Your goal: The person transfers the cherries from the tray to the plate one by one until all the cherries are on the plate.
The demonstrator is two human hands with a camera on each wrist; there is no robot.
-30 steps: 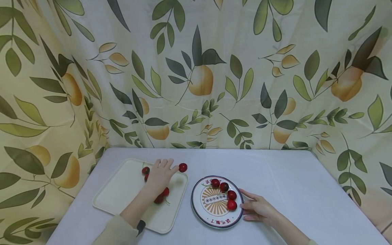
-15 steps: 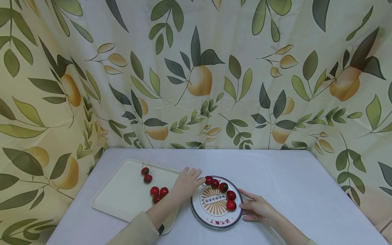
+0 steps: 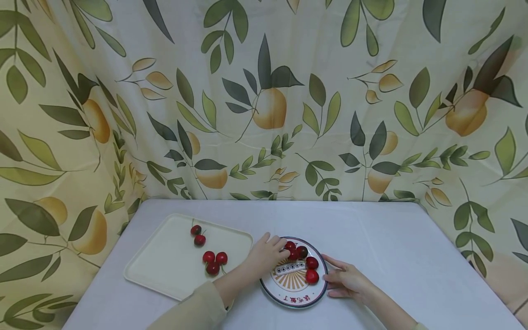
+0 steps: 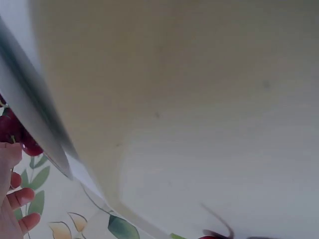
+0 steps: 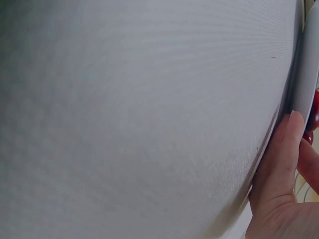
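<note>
Head view: the left hand (image 3: 266, 254) reaches over the left edge of the plate (image 3: 303, 288), its fingertips just beside one cherry (image 3: 293, 254) toward the plate's far edge. That cherry lies to the right of the thumb, touching it or so close that no gap shows, and this is probably the relation that counts most. It is round, with no long axis to line up with. The other cherries (image 3: 311, 262), though, make a loose row curving from the plate's far edge round to its right edge, and this one sits on the inner side of the row's far end. The left hand is clearly the nearer of the two. In the left wrist view its outer fingers are spread apart and slightly bent; whether thumb and forefinger pinch the cherry I cannot tell, since the hand covers part of the contact from above and the wrist view cuts it off. Opposite, the right hand (image 3: 344, 279) holds the plate's right edge, digits on both sides of the rim, apart from that cherry but close to the two along its own edge. Further left on the desk (image 3: 371, 238), the tray (image 3: 161, 266) carries five more cherries (image 3: 212, 268): two near its far edge and a group of three nearer its right edge, all well apart from the fingers.
</note>
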